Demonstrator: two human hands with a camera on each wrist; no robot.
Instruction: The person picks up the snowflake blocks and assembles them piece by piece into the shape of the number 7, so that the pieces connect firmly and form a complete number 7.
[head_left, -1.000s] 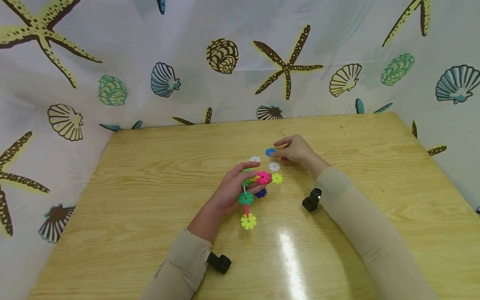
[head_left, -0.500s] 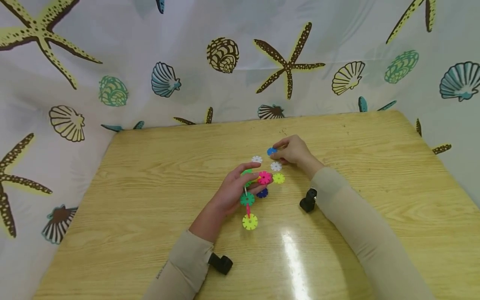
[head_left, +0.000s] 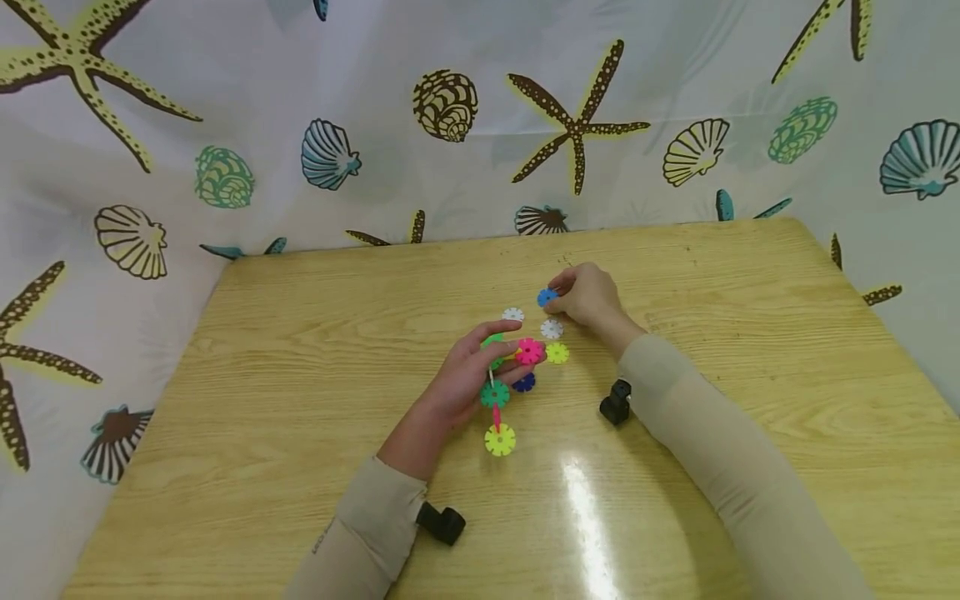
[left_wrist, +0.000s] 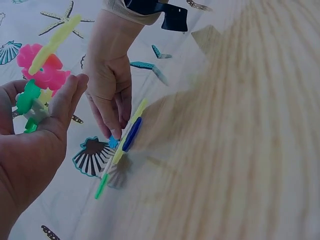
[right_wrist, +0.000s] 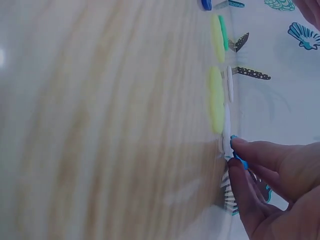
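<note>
My left hand (head_left: 457, 375) holds a joined chain of notched plastic discs above the table. A pink disc (head_left: 529, 351) shows at its fingertips, while a teal disc (head_left: 495, 394) and a yellow-green disc (head_left: 499, 440) hang lower down. Part of the chain is hidden by the fingers. At the far side of the loose discs, my right hand (head_left: 595, 298) pinches a blue disc (head_left: 546, 297) between thumb and index finger. The right wrist view shows this blue disc (right_wrist: 240, 161) mostly covered by fingertips, beside a white disc (right_wrist: 227, 131).
Loose discs lie between the hands on the wooden table (head_left: 315, 367): a near white one (head_left: 552, 329), a farther white one (head_left: 513, 314), a yellow one (head_left: 557, 353) and a dark blue one (head_left: 524, 382). A shell-patterned curtain (head_left: 450, 183) borders the table's back edge.
My right hand's fingers have closed from spread around the blue disc to a pinch on it, and it has shifted slightly. The left hand keeps the chain in nearly the same place.
</note>
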